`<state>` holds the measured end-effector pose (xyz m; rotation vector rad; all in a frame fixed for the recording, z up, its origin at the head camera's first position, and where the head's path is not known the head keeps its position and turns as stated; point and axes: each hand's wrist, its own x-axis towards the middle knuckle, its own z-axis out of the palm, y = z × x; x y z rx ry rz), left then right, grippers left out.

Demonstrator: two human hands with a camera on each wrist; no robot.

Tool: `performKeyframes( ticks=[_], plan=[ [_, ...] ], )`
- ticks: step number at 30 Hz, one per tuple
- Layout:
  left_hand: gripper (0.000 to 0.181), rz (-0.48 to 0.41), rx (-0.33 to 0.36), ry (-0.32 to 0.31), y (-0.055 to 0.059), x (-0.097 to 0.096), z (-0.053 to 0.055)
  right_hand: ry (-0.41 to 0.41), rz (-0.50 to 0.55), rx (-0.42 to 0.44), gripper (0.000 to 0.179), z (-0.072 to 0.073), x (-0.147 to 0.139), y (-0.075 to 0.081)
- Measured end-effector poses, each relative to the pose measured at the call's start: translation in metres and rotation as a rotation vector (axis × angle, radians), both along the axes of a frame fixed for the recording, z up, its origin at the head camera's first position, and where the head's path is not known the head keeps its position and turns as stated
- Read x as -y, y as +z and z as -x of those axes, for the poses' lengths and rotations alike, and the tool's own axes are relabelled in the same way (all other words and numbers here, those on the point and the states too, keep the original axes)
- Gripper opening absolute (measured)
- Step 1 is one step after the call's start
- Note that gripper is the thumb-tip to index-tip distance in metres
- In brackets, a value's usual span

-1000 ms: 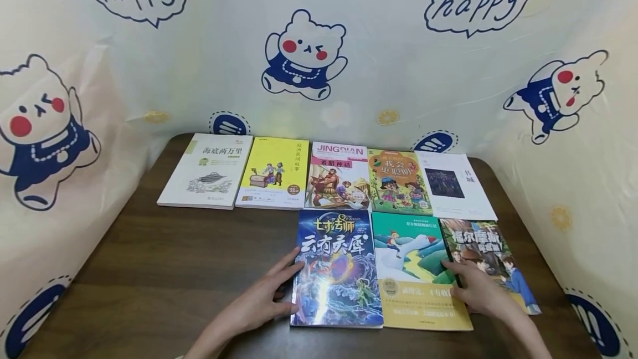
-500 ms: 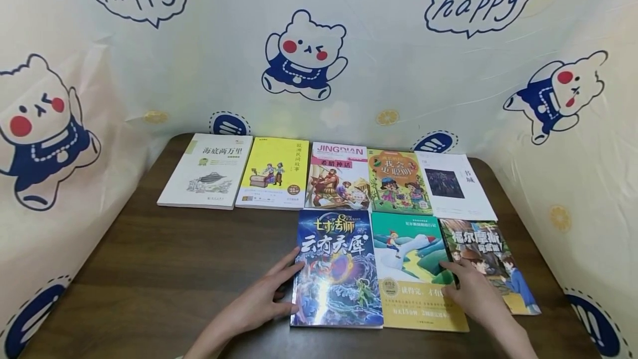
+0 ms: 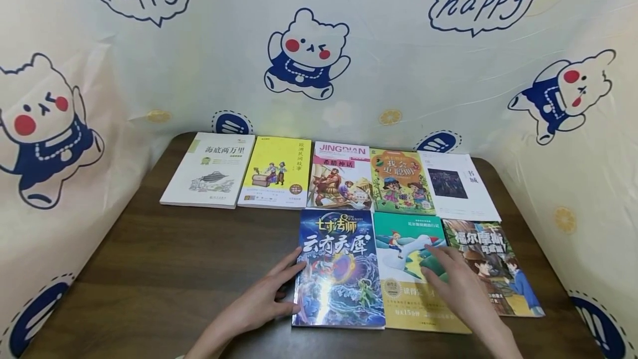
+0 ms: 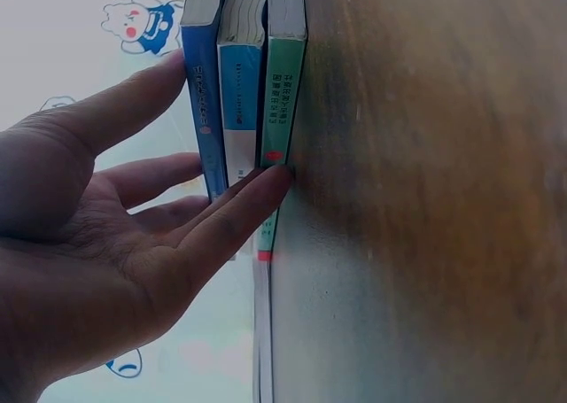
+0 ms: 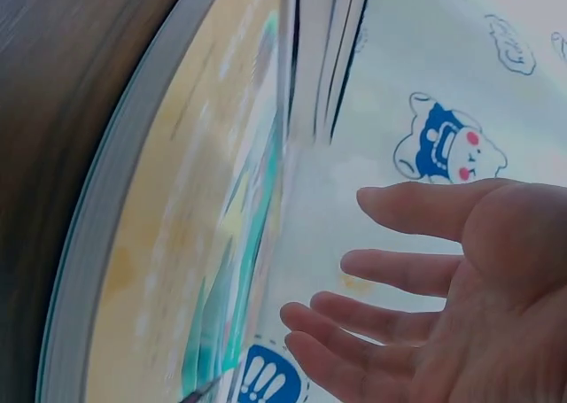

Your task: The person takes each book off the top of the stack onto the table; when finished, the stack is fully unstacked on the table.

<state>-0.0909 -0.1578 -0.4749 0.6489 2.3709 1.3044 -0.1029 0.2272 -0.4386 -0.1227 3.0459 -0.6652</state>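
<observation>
My left hand [image 3: 261, 301] rests its fingertips against the left side of a blue illustrated book [image 3: 336, 270]. In the left wrist view that book's spine [image 4: 204, 102] tops a stack, above a light-blue-and-white spine [image 4: 241, 84] and a green spine [image 4: 280, 93]. Fingers and thumb are extended along the spines. To the right lies a green-and-yellow book [image 3: 408, 309] with a white goose on its cover. Over its right part is my right hand [image 3: 461, 287], fingers spread and holding nothing. The right wrist view shows the palm of this hand [image 5: 469, 288] apart from the pages.
A detective-style book [image 3: 513, 276] lies at the right, partly behind my right hand. Along the back edge stand in a row a white book [image 3: 209, 170], a yellow book [image 3: 274, 173], a pink-and-white one [image 3: 339, 176], an orange-green one [image 3: 402, 181] and another white one [image 3: 461, 187].
My right hand has moved left, from the right edge of the green-and-yellow book to over its cover. My left hand stays at the blue book. The head view has shifted slightly.
</observation>
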Motion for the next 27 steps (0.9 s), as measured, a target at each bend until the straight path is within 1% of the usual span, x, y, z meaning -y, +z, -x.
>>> performKeyframes(
  ticks=[5,7,10,12,14,18,22,27],
  plan=[
    [0.073,0.000,0.009,0.001,0.000,0.000,0.000,0.040,0.063,0.018,0.052,0.000,0.013,0.002],
    [0.073,0.001,0.008,0.001,0.000,0.000,0.000,0.067,0.120,0.035,0.054,0.000,0.019,0.001],
    [0.073,0.001,0.002,0.001,0.000,0.000,0.000,0.109,0.196,0.065,0.058,-0.001,0.028,-0.004],
    [0.073,0.002,-0.002,0.001,0.000,0.000,0.000,0.140,0.241,0.100,0.062,-0.002,0.035,-0.008],
    [0.073,-0.003,-0.002,0.002,0.000,0.000,0.000,0.173,0.269,0.128,0.064,-0.003,0.041,-0.012],
    [0.073,-0.021,0.008,0.010,0.000,-0.001,0.000,0.221,0.289,0.157,0.066,-0.005,0.051,-0.018],
    [0.075,-0.047,0.029,0.032,0.001,-0.001,-0.001,0.264,0.269,0.140,0.064,-0.005,0.057,-0.022],
    [0.074,-0.040,0.039,0.046,0.002,-0.001,-0.002,0.314,0.248,0.123,0.064,-0.006,0.060,-0.026]
  ],
)
